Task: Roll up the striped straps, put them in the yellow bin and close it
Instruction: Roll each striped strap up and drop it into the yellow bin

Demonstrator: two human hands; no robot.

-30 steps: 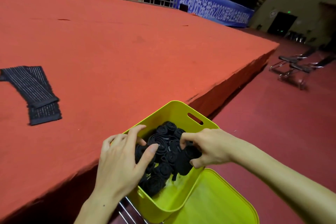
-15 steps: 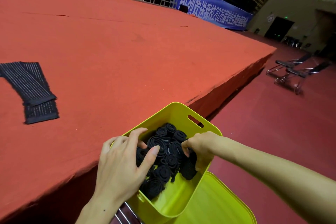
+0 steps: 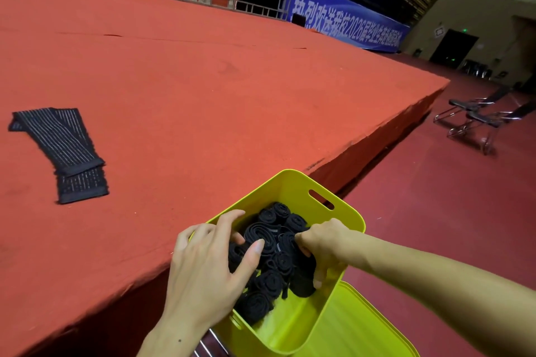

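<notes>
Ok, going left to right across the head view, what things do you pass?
Flat striped straps on the red stage → left hand → rolled straps in the yellow bin → right hand → folding chairs on the floor.

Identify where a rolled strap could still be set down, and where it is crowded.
Free: the yellow bin's near corner; the red stage right of the flat striped straps. Crowded: the bin's middle, where rolled straps, left hand and right hand meet.
</notes>
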